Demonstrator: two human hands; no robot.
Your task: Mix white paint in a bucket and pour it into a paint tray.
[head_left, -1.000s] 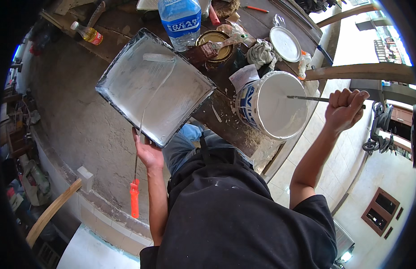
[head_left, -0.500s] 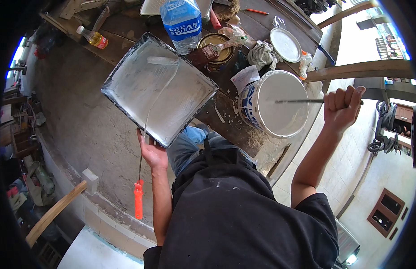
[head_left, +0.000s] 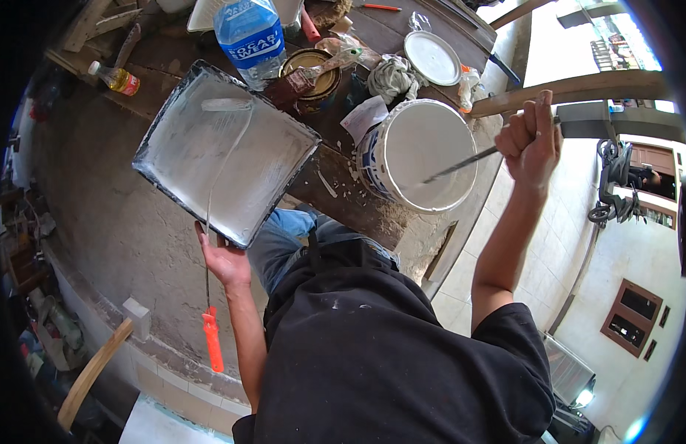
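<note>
My left hand (head_left: 228, 259) supports a black-edged tray (head_left: 184, 155) coated in white at its lower edge. A roller lies across it, its white head (head_left: 226, 105) in the tray and its orange handle (head_left: 213, 340) hanging below my fingers. At the right, my right hand (head_left: 529, 144) grips a dark thin rod (head_left: 461, 166), slanting down into a white bucket (head_left: 372, 159) holding white liquid; the lower tip is in that liquid. Beside the bucket are a bundled grey rag (head_left: 391, 78), a white lid (head_left: 431, 55) and a paper sheet (head_left: 363, 117).
A dark wooden surface (head_left: 335, 155) carries a blue-labelled water bottle (head_left: 247, 37), a paintbrush (head_left: 291, 87) over an open can (head_left: 317, 63), and a small yellow bottle (head_left: 117, 80). Wooden beams (head_left: 572, 92) cross at right; a scooter (head_left: 613, 170) stands beyond. A plank (head_left: 95, 370) leans lower left.
My right hand has risen and tilted the rod more steeply, its tip now lower in the bucket. The scene has shifted leftward in view; my left hand still holds the tray.
</note>
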